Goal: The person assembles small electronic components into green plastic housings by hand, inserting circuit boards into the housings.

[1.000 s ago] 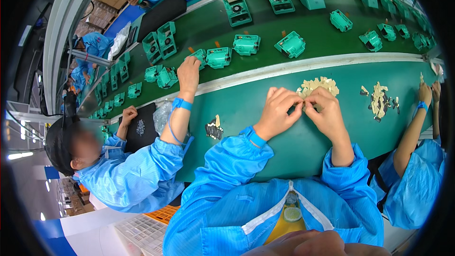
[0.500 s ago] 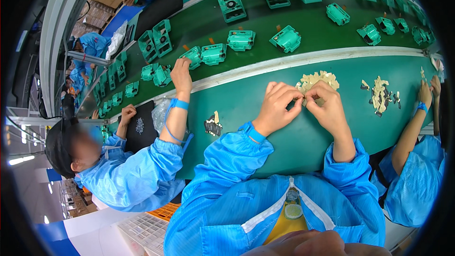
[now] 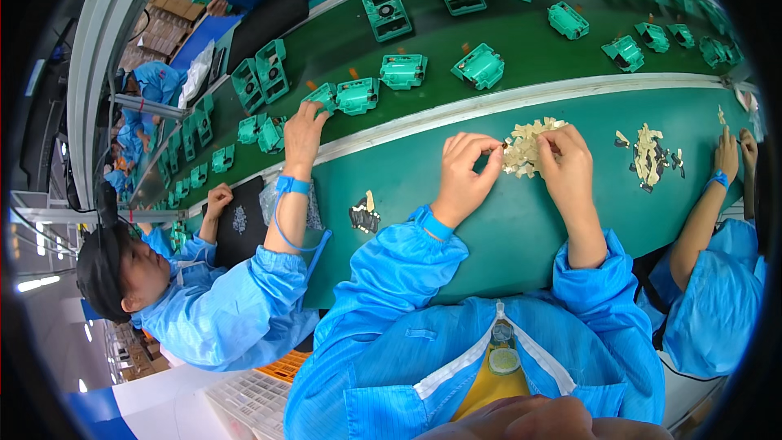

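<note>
Left hand (image 3: 471, 173): thumb and index finger are meeting at their tips, apparently pinching a small dark piece (image 3: 504, 145); most of it is hiding behind the fingertips, shape unclear. The other fingers are curling behind. Right hand (image 3: 570, 165): thumb and index are pointing into a heap of cream strips (image 3: 525, 151), tips touching its right side; cannot tell whether they are gripping a strip. The heap is lying between the two sets of fingers, strips overlapping loosely.

Left of the left fingers, well apart and nearer the body, a small cluster of black and cream pieces (image 3: 364, 213) is lying on the green surface (image 3: 456, 277). Right of the right fingers, a mixed pile of cream and black bits (image 3: 648, 159) is spreading out. A blue band (image 3: 436, 224) is circling the left wrist, below the fingers.

Beyond both hands a pale rail (image 3: 489, 106) is running across; past it, a dark green belt (image 3: 521, 49) is carrying green housings (image 3: 481, 67). Far left of the fingers, a co-worker's hand (image 3: 303, 134) is touching one housing. Far right, another co-worker's hand (image 3: 727, 155) is hovering over the surface.
</note>
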